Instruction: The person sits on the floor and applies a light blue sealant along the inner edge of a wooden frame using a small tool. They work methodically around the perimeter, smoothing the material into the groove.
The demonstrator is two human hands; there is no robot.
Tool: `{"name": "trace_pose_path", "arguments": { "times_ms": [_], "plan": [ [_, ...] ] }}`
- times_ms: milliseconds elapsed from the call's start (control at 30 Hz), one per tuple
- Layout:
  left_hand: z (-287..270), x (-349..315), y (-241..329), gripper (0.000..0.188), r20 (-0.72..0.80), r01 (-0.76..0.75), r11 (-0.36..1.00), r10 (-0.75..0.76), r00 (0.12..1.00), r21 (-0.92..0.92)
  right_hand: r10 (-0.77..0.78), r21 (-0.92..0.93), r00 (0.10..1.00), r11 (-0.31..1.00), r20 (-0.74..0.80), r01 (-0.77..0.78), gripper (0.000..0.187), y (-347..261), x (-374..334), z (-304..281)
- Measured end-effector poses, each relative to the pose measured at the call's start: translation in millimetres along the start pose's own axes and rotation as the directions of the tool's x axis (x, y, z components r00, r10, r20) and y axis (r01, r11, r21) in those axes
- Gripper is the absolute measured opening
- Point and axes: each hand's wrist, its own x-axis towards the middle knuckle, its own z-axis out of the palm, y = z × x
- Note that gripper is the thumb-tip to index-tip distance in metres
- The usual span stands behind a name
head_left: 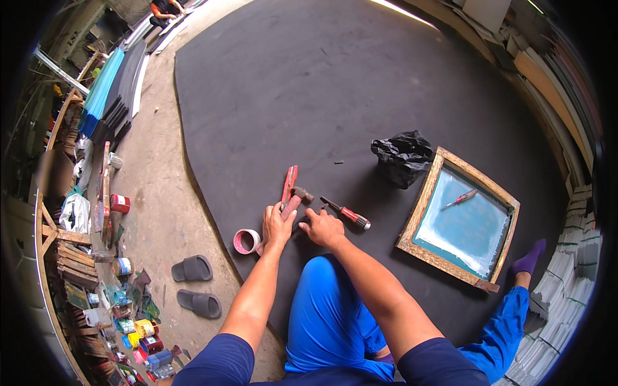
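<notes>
My left hand [277,226] is closed round the reddish handle of a hammer [302,194], its metal head pointing away from me. Close by on the right, my right hand [324,229] has its fingers bent together. A small dark piece [323,209] shows at its fingertips, too small to name. Just beyond the hammer lies a red flat strip-like tool [290,182]. A screwdriver [347,213] with a red and black handle rests right of my right hand. Beside my left wrist stands a roll of tape [245,242].
A wooden-framed screen [418,219] lies at right, a red-handled tool [459,198] on it. Near it sits a crumpled black plastic bag [403,157]. Grey slippers [193,269], paint cans [147,328] and stacked wood line the left. Another person [166,9] works far left.
</notes>
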Motion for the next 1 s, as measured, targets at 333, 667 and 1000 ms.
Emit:
{"name": "trace_pose_path", "arguments": {
  "times_ms": [333,667,1000],
  "plan": [
    [55.0,48.0,60.6,0.033,-0.102,-0.157,0.961,0.136,0.985,-0.228,0.051,-0.112,0.932,0.989,-0.360,-0.097,0.048,35.4,-12.0,-1.4],
    [-7.6,3.9,61.6,0.041,-0.246,-0.192,0.981,0.183,0.952,-0.013,0.063,-0.031,0.939,0.997,-0.338,-0.078,0.053,90.1,-55.4,-8.9],
    [-39.7,-77.3,-57.2,0.015,-0.291,0.068,0.993,-0.039,0.956,0.093,0.481,0.461,0.832,0.826,-0.278,-0.323,0.062,113.7,-100.9,-18.4]
  ]
}}
